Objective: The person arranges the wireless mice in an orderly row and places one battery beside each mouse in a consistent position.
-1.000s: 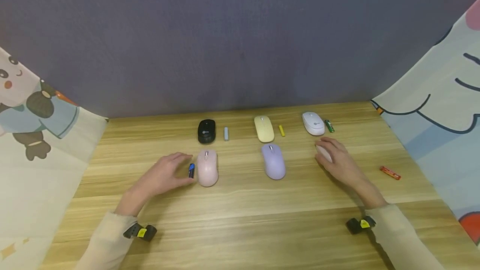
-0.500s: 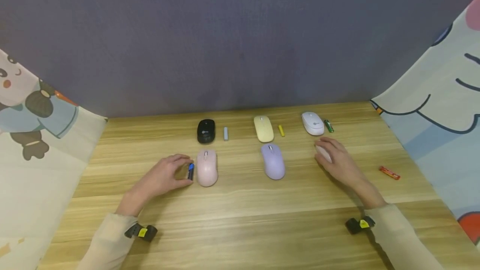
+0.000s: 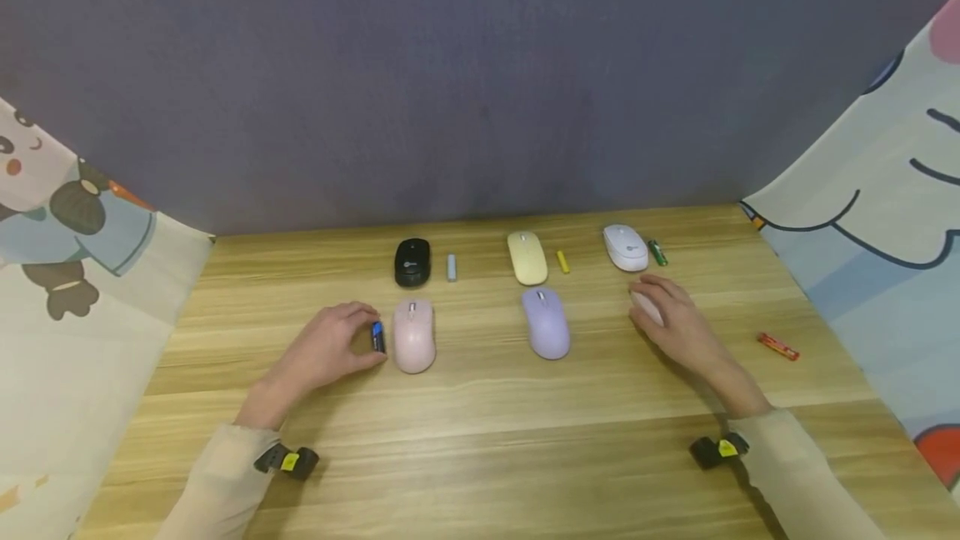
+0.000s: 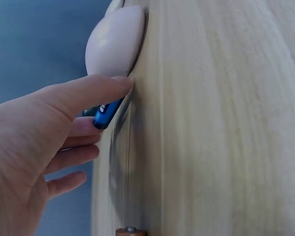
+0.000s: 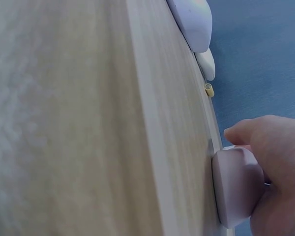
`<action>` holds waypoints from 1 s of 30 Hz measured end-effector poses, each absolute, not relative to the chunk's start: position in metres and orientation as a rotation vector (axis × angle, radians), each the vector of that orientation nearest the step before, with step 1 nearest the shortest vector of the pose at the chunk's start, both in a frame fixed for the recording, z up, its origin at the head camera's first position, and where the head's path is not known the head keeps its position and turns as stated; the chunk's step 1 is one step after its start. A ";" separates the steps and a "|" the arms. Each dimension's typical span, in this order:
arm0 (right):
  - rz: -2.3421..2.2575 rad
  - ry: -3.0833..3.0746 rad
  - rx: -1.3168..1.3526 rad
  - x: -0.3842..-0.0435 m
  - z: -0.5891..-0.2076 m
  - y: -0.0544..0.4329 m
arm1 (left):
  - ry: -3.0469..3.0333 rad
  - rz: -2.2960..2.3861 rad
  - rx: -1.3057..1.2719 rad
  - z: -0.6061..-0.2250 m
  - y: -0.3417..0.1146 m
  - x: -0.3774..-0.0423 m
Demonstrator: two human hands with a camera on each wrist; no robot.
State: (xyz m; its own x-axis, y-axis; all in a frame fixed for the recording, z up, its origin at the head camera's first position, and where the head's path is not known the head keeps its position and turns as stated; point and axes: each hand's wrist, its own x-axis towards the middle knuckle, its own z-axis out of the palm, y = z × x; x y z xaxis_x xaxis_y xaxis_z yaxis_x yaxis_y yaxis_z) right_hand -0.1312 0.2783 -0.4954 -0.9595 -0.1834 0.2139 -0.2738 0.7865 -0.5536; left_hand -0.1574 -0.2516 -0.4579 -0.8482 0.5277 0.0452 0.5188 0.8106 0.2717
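Observation:
My left hand (image 3: 322, 347) pinches a blue-and-black battery (image 3: 378, 337) between thumb and fingertips, just left of a pink mouse (image 3: 414, 338). In the left wrist view, the blue battery (image 4: 104, 115) shows under the thumb, with the pink mouse (image 4: 115, 42) beyond it; the other fingers spread loosely. At the right, my right hand (image 3: 678, 327) grips a pale mouse (image 3: 647, 307), its palm and fingers covering much of it. The right wrist view shows that pale pinkish mouse (image 5: 238, 187) on the table, with the thumb against its side.
Behind stand a black mouse (image 3: 412, 262), a yellow mouse (image 3: 528, 257) and a white mouse (image 3: 626, 247), with batteries beside them. A purple mouse (image 3: 547, 323) sits mid-table; a red battery (image 3: 778, 347) lies far right. A copper-coloured battery end (image 4: 131, 231) shows low in the left wrist view.
The left thumb and fingertips have closed on the blue battery, which has shifted slightly left, away from the pink mouse. The right hand stays put on its mouse.

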 end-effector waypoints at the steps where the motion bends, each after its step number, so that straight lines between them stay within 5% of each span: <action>1: 0.910 -2.825 0.363 -0.131 -0.495 0.278 | 2.970 0.428 0.861 -0.457 -0.251 -0.158; 30: 0.898 -2.803 0.376 -0.133 -0.498 0.278 | 3.038 0.546 1.047 -0.439 -0.190 -0.169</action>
State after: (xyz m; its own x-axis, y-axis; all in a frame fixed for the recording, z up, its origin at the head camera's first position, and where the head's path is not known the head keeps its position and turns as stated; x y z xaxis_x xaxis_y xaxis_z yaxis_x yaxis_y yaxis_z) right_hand -0.1327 0.2775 -0.4976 -0.9530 -0.1851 0.2398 -0.2900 0.7862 -0.5457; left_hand -0.1692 -0.1902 -0.4391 -0.7873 0.5772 0.2168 0.6165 0.7384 0.2731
